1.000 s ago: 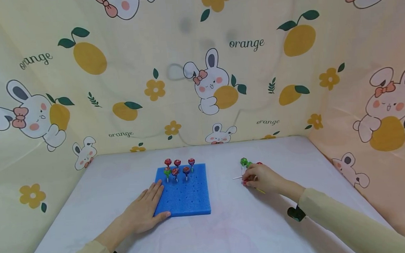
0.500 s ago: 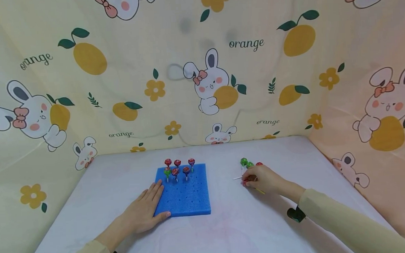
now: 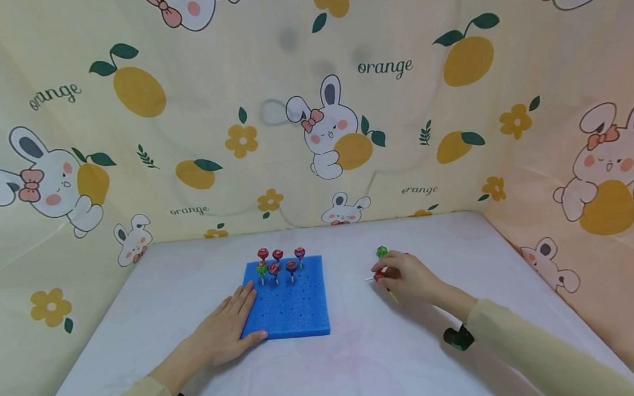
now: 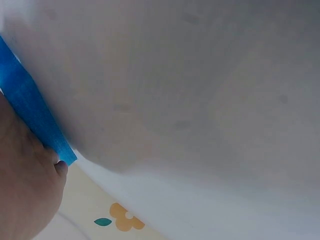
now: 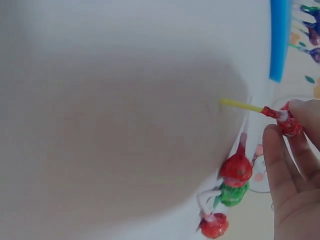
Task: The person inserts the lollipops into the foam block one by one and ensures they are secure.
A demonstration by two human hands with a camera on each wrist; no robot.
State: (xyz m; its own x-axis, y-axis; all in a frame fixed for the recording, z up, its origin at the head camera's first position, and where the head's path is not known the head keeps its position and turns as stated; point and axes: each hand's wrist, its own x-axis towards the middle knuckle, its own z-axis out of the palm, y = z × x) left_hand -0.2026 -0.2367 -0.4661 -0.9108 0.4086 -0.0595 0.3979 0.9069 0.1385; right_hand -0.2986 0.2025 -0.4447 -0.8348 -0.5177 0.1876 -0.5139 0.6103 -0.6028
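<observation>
Right hand (image 3: 408, 277) pinching a red lollipop (image 5: 289, 125) by its head, left hand (image 3: 224, 334) flat and relaxed against the foam (image 3: 290, 308).

Lifting just off the tabletop toward its right edge, yellow stick (image 5: 240, 105) poking out free below the fingers (image 5: 280, 165). Resting loose alongside, right by that hand: more lollipops (image 5: 234, 172), red and green. Standing upright along the foam's far edge, six already planted (image 3: 278, 263), foam sitting mid-table. Looks feather-light and rigid, wrapper likely a bit slick, thin stick probably bendable if forced. Best taken low on the stick or at the neck under the head, for steering the tip. Left palm pressing the foam's near left corner, holding nothing.
</observation>
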